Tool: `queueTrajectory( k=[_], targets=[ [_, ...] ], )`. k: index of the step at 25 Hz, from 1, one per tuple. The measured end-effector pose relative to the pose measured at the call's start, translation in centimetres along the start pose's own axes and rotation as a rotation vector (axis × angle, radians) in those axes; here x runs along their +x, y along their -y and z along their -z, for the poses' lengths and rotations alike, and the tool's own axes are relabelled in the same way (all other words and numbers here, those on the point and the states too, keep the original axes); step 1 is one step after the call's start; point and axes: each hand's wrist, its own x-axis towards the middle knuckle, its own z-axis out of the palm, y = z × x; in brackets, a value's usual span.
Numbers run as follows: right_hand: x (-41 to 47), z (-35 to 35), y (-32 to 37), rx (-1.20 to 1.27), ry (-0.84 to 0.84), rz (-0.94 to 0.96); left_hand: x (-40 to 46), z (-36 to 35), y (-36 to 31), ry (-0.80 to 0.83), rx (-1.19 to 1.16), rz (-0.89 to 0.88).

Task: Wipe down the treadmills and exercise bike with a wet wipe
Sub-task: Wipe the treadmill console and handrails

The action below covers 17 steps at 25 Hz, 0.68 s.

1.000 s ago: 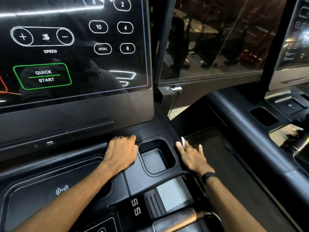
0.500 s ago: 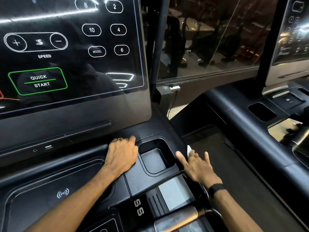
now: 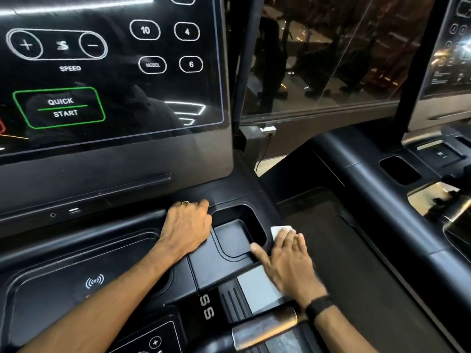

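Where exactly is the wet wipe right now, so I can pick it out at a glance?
Start at the big treadmill console screen and drop to the black tray below it, where a rectangular cup holder recess sits at the right end. On the rim just right of that recess, the right hand presses flat on the wet wipe. It is the only small white thing there, peeking past the fingers.

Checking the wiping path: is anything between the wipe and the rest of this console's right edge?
Nothing visible. The right hand presses the wet wipe flat on the rim beside the cup recess; the left hand rests across the recess, apart.
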Motion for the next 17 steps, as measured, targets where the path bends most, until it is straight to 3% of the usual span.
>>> queueTrajectory(
  k=[5, 8, 11, 14, 17],
  targets=[
    [-1.5, -1.9, -0.3, 0.064, -0.245, 0.335, 0.0, -0.1, 0.1, 0.007, -0.014, 0.009],
    [-0.8, -0.6, -1.5, 0.099, -0.243, 0.531, 0.1, -0.1, 0.1, 0.021, -0.024, 0.012],
    [0.1, 0.8, -1.3, 0.002, -0.151, 0.609, 0.1, 0.0, 0.1, 0.007, -0.036, 0.006],
    [0.4, 3.3, 0.6, -0.152, -0.079, 0.564, 0.0, 0.0, 0.2, 0.006, -0.033, 0.008],
    [0.0, 5.2, 4.1, -0.096, 0.136, 0.510, 0.1, 0.0, 0.2, 0.005, -0.032, 0.020]
  ],
)
